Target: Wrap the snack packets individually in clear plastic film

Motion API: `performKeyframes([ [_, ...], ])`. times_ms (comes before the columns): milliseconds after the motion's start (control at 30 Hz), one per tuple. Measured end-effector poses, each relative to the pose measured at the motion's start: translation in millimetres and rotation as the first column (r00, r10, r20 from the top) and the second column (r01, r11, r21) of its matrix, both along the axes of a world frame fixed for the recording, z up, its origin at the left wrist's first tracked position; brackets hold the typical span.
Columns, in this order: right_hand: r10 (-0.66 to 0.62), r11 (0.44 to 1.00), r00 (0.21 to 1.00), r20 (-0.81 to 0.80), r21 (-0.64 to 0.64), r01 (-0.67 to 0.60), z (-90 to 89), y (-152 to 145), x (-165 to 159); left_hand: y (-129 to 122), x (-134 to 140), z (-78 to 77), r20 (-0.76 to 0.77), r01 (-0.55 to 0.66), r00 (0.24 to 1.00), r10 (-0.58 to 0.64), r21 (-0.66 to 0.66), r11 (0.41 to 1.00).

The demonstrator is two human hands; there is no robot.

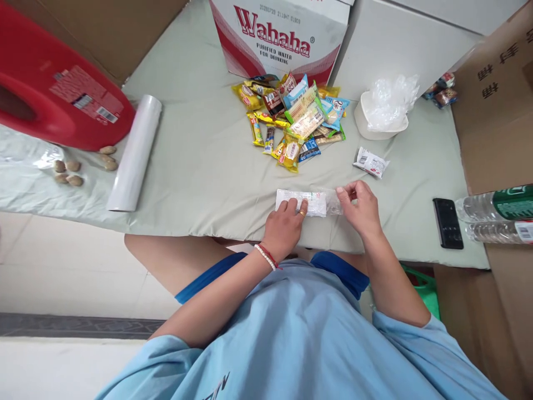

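Observation:
A flat white packet (318, 206) lies near the front edge of the cloth-covered table, with a clear plastic strip, seemingly bubble wrap (333, 202), reaching out from its right end. My left hand (286, 225) holds the packet down from above, fingertips pressed on it. At the strip's far end, the thumb and fingers of my right hand (361, 206) are pinched on the plastic. A small white wrapped packet (372, 162) rests beyond my right hand. Behind my hands is a heap of colourful wrapped snacks (306, 119).
A plastic roll (135, 155), several brown nuts (69, 172) and a big red jug (62, 83) are at left. A Wahaha carton (283, 39) stands behind. To the right are a white tub (381, 119) with crumpled plastic, a black phone (448, 223) and water bottles (478, 208).

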State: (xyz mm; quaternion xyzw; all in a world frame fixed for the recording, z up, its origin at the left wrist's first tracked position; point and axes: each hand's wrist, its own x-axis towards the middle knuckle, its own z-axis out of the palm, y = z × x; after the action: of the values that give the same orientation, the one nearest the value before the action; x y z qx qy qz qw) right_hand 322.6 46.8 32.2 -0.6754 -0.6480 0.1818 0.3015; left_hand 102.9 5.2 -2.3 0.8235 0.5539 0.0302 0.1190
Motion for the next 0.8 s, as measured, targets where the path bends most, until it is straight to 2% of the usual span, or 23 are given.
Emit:
performKeyframes([
  [67,-0.048,0.999,0.999,0.02,0.012,0.048,-11.4,4.6,-4.4,0.3,0.1,-0.5,0.011,0.001,1.0,-0.001,0.006,1.0],
  [100,-0.022,1.0,1.0,0.002,0.009,0.022,-16.6,7.1,-8.8,0.4,0.1,-0.6,0.014,0.001,1.0,-0.001,0.008,1.0],
  [200,0.221,0.974,0.971,-0.092,-0.037,-0.225,-22.7,11.7,-22.5,0.6,0.2,-0.4,0.013,-0.002,1.0,0.002,0.01,1.0],
  [300,0.437,0.887,0.882,-0.175,-0.081,-0.455,-12.2,7.0,-19.1,0.4,-0.2,0.8,0.022,-0.004,1.0,0.004,0.002,1.0],
  [400,0.505,0.83,0.838,-0.205,-0.151,-0.537,2.0,-5.2,10.9,0.5,-0.6,2.3,0.039,-0.007,0.999,0.007,-0.011,1.0],
  [467,0.466,0.825,0.869,-0.166,-0.275,-0.494,5.3,-12.5,37.8,0.9,-0.6,2.9,0.043,-0.009,0.999,0.01,-0.019,1.0],
  [533,0.284,0.896,0.957,-0.064,-0.337,-0.288,1.9,-16.3,58.9,1.2,-0.3,2.9,0.042,-0.007,0.999,0.008,-0.02,1.0],
  [600,0.019,0.965,1.0,0.007,-0.263,-0.017,-6.0,-16.4,66.5,1.3,0.2,2.1,0.034,-0.005,0.999,0.005,-0.01,1.0],
  [667,-0.137,0.972,0.99,-0.014,-0.193,0.132,-14.5,-13.7,58.9,1.4,0.4,0.8,0.024,0.0,1.0,-0.001,0.007,1.0],
  [733,-0.122,0.969,0.992,-0.023,-0.218,0.114,-20.5,-10.2,41.5,1.6,0.4,-0.7,0.012,0.006,1.0,-0.006,0.018,1.0],
  [800,-0.036,0.953,0.999,0.016,-0.301,0.039,-22.8,-8.6,23.4,1.6,0.1,-1.9,0.005,0.011,1.0,-0.012,0.022,1.0],
])
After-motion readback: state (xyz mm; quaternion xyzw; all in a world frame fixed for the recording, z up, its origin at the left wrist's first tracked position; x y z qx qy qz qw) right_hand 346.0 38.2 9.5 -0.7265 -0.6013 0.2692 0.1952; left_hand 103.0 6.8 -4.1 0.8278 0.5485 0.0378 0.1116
